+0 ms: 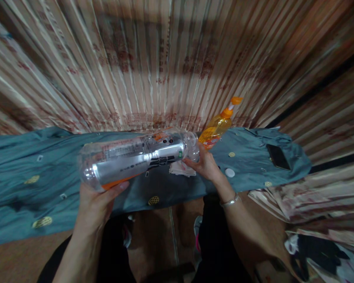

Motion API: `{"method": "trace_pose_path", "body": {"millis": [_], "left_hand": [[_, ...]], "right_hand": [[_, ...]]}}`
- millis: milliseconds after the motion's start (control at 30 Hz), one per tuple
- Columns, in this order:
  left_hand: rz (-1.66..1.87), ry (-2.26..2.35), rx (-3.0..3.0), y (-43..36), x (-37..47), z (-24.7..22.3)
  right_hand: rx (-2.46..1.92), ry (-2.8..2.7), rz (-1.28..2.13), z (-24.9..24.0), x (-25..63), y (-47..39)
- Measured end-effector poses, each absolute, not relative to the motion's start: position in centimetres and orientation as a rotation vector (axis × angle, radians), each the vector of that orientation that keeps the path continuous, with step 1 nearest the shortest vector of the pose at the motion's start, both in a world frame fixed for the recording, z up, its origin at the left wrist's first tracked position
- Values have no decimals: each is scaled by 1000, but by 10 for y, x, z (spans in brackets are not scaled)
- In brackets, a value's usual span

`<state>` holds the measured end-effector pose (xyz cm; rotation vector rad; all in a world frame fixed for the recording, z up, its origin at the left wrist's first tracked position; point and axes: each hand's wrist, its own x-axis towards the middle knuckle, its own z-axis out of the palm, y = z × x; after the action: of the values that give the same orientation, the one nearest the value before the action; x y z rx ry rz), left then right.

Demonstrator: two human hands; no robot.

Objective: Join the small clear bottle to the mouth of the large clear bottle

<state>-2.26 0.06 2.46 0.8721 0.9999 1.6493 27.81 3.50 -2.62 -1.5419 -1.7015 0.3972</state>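
A large clear plastic bottle [129, 157] with a silver and orange label lies sideways in the air above the cloth-covered table. My left hand [100, 196] holds its base end from below, thumb along the label. At the neck end on the right, my right hand [205, 163] has its fingers closed round the bottle. Whether a cap is on the neck cannot be made out. Just beyond my right hand stands an orange pump bottle [214, 131]. A crumpled white and pink cloth or tissue [182, 169] lies beneath the bottle's neck.
A teal patterned cloth [242, 153] covers the narrow table. On its right part are a round white disc [229, 172] and a dark phone [278, 157]. Pleated curtains [165, 59] hang behind. Dark and white fabric [318, 251] lies at the lower right.
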Motion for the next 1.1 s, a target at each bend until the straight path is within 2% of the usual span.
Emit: {"method": "trace_pose_path", "body": {"millis": [1100], "left_hand": [[1673, 864, 779, 21, -14, 28]], "right_hand": [[-1522, -1682, 442, -25, 278, 37]]}}
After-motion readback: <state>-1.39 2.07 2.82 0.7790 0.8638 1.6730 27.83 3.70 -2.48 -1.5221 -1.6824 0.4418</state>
